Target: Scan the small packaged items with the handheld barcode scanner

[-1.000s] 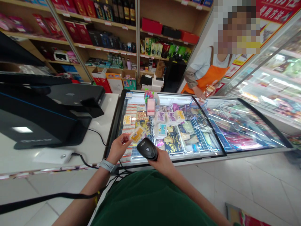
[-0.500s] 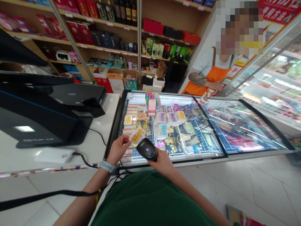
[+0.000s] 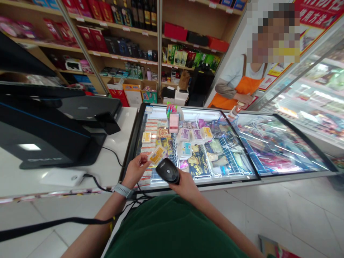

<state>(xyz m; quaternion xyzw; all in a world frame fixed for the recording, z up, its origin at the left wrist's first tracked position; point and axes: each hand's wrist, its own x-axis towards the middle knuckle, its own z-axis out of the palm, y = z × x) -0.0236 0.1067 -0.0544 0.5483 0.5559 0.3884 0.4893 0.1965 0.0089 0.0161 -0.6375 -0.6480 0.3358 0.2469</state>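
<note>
My left hand [image 3: 136,170], with a grey watch band at the wrist, pinches the near left corner of a clear plastic pack with a yellow label [image 3: 157,155]. In my right hand [image 3: 185,184] is a black barcode scanner [image 3: 168,171], its head angled toward the pack and just beside it. Both hands are over the glass top of a chest freezer [image 3: 258,174]. Several similar packs lie beyond, among them one with a blue label [image 3: 186,148] and one with a purple label [image 3: 197,134]. The scanner's handle is hidden in my grip.
A counter [image 3: 113,143] on the left bears a black checkout terminal [image 3: 53,132] and a white device [image 3: 63,177] with a cable. Across the freezer stands a person in an orange apron [image 3: 248,86], holding a bottle-like item. Stocked shelves [image 3: 123,27] line the back.
</note>
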